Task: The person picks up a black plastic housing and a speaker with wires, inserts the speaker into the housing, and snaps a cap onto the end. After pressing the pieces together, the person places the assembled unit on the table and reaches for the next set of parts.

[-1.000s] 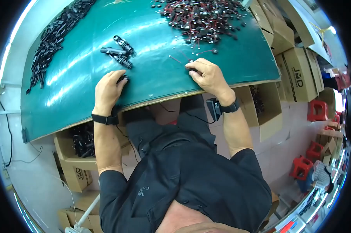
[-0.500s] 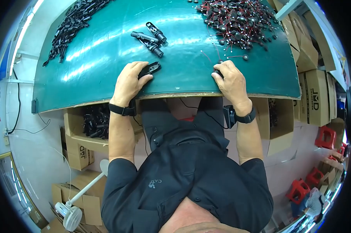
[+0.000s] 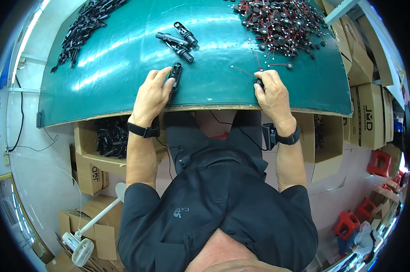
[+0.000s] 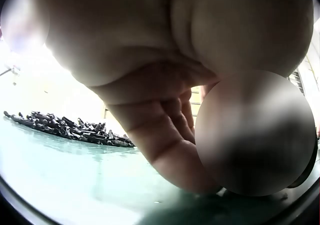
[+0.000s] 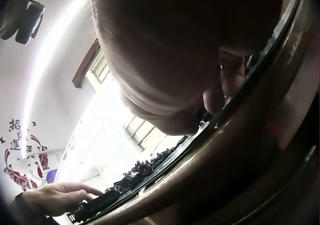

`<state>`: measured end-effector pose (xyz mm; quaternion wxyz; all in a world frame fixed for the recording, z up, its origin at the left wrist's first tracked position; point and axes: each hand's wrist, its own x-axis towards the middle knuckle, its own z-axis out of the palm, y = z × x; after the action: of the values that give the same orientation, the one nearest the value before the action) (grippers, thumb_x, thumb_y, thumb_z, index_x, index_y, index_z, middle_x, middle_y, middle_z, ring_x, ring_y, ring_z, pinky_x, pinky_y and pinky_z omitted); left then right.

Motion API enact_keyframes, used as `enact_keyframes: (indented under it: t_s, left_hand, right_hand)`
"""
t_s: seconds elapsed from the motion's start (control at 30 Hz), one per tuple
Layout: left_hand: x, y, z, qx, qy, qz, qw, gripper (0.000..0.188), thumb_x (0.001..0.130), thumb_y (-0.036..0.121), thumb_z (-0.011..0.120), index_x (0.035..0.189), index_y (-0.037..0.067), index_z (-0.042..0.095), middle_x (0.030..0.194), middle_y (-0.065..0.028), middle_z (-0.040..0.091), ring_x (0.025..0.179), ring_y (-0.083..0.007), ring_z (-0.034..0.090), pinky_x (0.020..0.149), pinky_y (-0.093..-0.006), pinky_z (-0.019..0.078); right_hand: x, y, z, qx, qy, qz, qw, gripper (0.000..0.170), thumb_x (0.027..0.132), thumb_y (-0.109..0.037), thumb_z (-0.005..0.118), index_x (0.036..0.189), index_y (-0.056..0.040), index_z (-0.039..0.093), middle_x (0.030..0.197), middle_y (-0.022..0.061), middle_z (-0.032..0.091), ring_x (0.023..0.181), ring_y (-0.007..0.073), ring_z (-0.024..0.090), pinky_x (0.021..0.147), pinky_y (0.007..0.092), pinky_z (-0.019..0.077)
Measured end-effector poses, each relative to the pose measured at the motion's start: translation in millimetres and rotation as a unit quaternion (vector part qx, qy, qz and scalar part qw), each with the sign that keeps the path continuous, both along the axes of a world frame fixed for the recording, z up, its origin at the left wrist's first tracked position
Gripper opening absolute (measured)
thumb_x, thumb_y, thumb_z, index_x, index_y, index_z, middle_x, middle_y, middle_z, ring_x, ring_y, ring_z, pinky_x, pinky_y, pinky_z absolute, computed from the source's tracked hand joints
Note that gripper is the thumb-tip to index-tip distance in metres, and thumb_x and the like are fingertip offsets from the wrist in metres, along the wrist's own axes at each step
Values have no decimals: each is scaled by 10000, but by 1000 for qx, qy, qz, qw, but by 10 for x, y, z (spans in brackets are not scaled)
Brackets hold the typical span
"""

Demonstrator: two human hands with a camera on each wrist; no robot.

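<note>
On the green table, my left hand grips a black elongated housing between thumb and fingers, its hollow side facing up. My right hand pinches a small round black part near the table's front edge; a thin red wire lies beside it. Another round part with a red wire rests just beyond that hand. Several black housings with threaded ends lie beyond my left hand. In the left wrist view my left hand hides most of what it holds; the right wrist view shows the housing at my left fingers.
A heap of round black parts with red wires covers the back right of the green table. Black pieces are piled at the back left. Open cardboard boxes stand under the front edge, and a white fan at lower left.
The housing in my left hand has turned from slanting right to nearly upright in the head view. Earlier, it was mostly hidden by that hand. My right hand has stayed on the small part.
</note>
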<state>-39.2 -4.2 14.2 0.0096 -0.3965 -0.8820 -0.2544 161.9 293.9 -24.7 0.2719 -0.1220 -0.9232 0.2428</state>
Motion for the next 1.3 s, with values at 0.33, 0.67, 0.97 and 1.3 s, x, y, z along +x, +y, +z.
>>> enact_keyframes:
  t_s: [0.33,0.67,0.97,1.3]
  left_hand:
    - [-22,-60,81,-3,93,-77,993,316,984,18,628,1283,88,707,1106,-140,690,995,-375,694,841,-442,570]
    - [24,-175,17,-45,35,-44,997,394,881,-26,703,1255,98,726,1174,-128,688,1059,-356,686,883,-436,561]
    - [-65,-43,-20,-26,106,-122,987,343,830,23,787,1160,103,735,1452,-99,640,1338,-351,577,1080,-472,485]
    - [-67,4,-101,-30,133,-132,982,313,823,48,812,1123,72,723,1395,-117,677,1304,-346,616,1063,-459,496]
  right_hand:
    - [29,21,-32,16,13,19,1000,235,888,-50,758,1120,-51,718,1067,123,689,979,334,695,840,427,573]
    - [1,-83,-7,-76,14,2,997,227,910,-80,779,1126,-38,721,1008,124,709,821,309,683,724,382,554]
    - [-48,-1,-83,-44,41,62,996,219,916,-95,798,1124,-47,748,911,101,702,736,251,658,686,366,533]
    - [14,15,-34,-62,-3,72,995,277,902,-55,799,1175,-55,748,968,95,707,778,222,667,703,337,543]
